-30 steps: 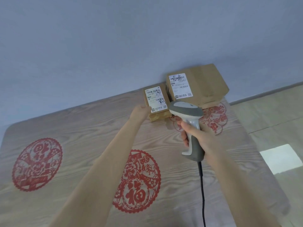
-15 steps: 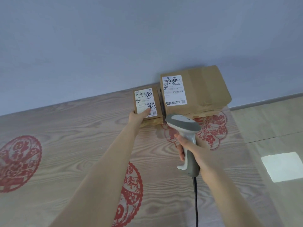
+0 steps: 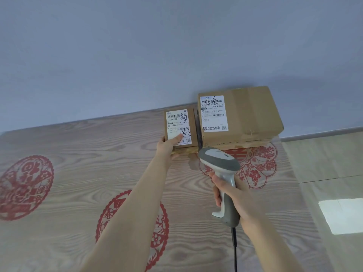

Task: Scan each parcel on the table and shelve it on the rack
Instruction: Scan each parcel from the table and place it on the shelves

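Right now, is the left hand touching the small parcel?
Touching. The head view shows the left hand gripping the small parcel at its near left corner, with the thumb lying flat on the label.

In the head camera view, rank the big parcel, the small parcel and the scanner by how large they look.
1. Big parcel, clearly the largest.
2 and 3. Small parcel and scanner look about alike. The scanner is nearer the camera, so I won't rank those two.
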